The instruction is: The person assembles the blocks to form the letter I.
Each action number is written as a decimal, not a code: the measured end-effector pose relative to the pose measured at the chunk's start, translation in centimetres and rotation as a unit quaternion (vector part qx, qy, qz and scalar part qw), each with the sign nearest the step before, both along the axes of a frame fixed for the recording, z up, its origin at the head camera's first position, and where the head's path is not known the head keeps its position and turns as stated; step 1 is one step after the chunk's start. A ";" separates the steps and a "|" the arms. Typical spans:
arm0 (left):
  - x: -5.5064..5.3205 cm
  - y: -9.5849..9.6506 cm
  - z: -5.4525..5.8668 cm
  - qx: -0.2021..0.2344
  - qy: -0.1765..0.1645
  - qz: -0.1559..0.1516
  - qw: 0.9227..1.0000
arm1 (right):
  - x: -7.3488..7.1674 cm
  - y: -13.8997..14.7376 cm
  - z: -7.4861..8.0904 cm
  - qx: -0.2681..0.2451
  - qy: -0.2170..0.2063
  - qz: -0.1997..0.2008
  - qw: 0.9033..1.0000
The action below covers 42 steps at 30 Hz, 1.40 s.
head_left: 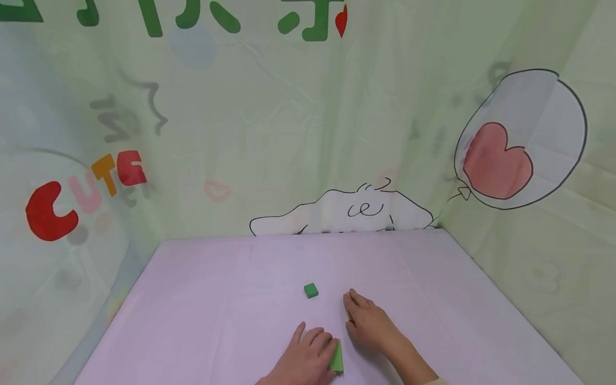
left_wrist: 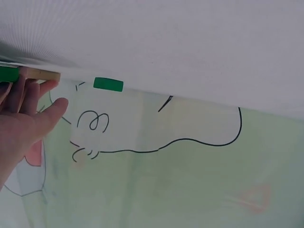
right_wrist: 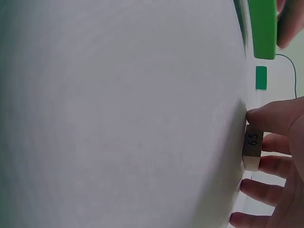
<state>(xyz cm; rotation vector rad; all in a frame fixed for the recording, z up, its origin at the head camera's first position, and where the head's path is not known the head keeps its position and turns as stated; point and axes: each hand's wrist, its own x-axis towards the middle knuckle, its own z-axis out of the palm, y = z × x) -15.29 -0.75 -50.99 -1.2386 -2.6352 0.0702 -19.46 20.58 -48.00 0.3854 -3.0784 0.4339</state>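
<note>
My left hand (head_left: 308, 355) grips a long light green block (head_left: 338, 357) near the table's front edge, its fingers over the left side. To the right and farther forward, my right hand (head_left: 371, 323) pinches a small wooden block (right_wrist: 252, 145) between thumb and fingers. That wooden block has a dark face marked "65" in the right wrist view; from the head view the hand mostly covers it. Beyond the left hand lies a small dark green block (head_left: 311, 290), untouched. It also appears as a green rectangle (left_wrist: 108, 84) in the left wrist view.
A pale lilac cloth covers the table (head_left: 231, 310). Behind it hangs a light green curtain (head_left: 269, 133) with printed letters and drawings, and similar cloth (head_left: 524, 251) closes off the right side.
</note>
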 end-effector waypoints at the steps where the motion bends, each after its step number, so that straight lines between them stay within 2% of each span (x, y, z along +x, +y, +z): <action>1: 0.0 0.0 -0.1 0.002 0.009 -0.007 1.000 | 0.0 0.0 0.0 0.001 0.000 0.000 1.000; 6: 0.1 -0.1 -0.7 0.026 0.026 -0.037 0.999 | 0.1 0.0 -0.1 0.001 0.010 0.001 1.000; 12: 0.1 -0.3 -0.4 0.020 0.039 -0.042 0.998 | 0.1 0.0 -0.2 -0.002 0.013 0.003 1.000; 17: -0.2 -0.5 0.2 0.015 0.019 -0.040 0.999 | 0.2 0.0 -0.1 -0.008 0.010 0.004 1.000; 30: 0.1 -0.5 0.9 0.006 -0.005 -0.029 1.000 | 0.1 -0.1 -0.2 -0.004 0.011 0.006 1.000; 32: 0.1 -0.5 0.9 0.006 -0.002 -0.032 0.999 | 0.1 0.0 -0.2 -0.001 0.013 0.007 1.000; 37: -0.1 -0.5 0.7 0.012 0.032 -0.045 0.998 | 0.1 0.0 -0.3 -0.002 0.021 0.009 1.000; 42: -0.2 -0.4 0.6 0.017 0.041 -0.056 0.997 | 0.0 0.0 -0.2 0.002 0.025 0.010 1.000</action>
